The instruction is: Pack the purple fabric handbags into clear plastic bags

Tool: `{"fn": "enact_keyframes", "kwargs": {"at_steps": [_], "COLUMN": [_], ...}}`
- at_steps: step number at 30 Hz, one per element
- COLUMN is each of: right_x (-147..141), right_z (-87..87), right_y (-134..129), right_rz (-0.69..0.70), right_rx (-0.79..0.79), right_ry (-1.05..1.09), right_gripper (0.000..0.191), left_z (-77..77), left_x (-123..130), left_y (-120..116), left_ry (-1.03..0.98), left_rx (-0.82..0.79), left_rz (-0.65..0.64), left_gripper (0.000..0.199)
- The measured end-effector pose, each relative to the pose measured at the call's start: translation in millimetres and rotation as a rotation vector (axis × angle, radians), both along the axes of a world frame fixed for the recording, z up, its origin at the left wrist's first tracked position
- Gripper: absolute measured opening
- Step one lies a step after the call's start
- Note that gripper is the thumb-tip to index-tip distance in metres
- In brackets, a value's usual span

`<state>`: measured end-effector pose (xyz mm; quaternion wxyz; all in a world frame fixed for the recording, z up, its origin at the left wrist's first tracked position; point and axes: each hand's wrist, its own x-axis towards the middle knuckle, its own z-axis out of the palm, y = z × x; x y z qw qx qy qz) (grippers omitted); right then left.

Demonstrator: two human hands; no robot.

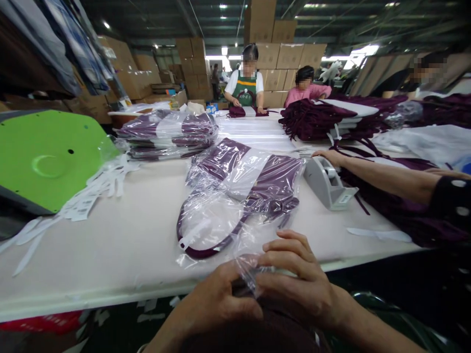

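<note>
A folded purple garment with a white paper band lies on the table inside a see-through plastic bag. Its purple strap curves in a loop towards me, with a small white tag on it. At the bag's near end, by the table edge, my left hand is closed on the gathered film, thumb bent. From the other side my right hand grips the same film with curled fingers; its thumb is hidden. Just beyond the bag's right side stands a grey tape dispenser, with another person's hand by its top.
Bagged purple garments are stacked at the back left, unbagged ones at the back right. A green machine stands left, beside white tags. A co-worker works across the table; a polka-dot sleeve reaches in at right.
</note>
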<state>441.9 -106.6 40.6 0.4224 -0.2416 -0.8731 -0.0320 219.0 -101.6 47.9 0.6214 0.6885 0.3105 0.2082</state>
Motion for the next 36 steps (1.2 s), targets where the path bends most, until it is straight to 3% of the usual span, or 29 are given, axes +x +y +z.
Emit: {"fn": "enact_keyframes", "kwargs": {"at_steps": [5,9,11,15,23,30,36], "right_x": [24.8,31.5,29.4,22.1,5.5,-4.7,-16.5], "right_z": [-29.4,-35.0,-32.7,-24.9,-5.9,7.6,11.8], "right_y": [4.1,7.9,9.3,10.2,5.4,-9.2,-13.7], "right_rz": [-0.198,-0.263,-0.246,-0.199,-0.146,-0.192,-0.276], "right_rx": [-0.143,-0.206,-0.209,-0.219,-0.231,-0.199,-0.173], "right_ry": [0.001,0.039,0.049,0.069,0.137,0.124,0.088], "right_gripper": [0.055,0.036,0.027,0.031,0.027,0.009,0.009], "left_z": [-19.9,-31.9,-35.0,-33.8,-21.3,-22.6,-24.1], "left_x": [13.1,17.2,19.1,18.8,15.0,18.6,19.5], "left_y": [1.6,0.1,0.6,-0.1,-9.1,-7.6,-7.9], "left_ry": [-0.117,-0.135,-0.145,-0.124,-0.113,-0.27,-0.37], "left_rx": [-0.143,-0.152,-0.146,-0.135,-0.094,-0.304,-0.405], "left_rz": [0.058,0.15,0.195,0.297,0.445,0.514,0.548], "left_gripper": [0.059,0.055,0.047,0.028,0.034,0.038,0.035]}}
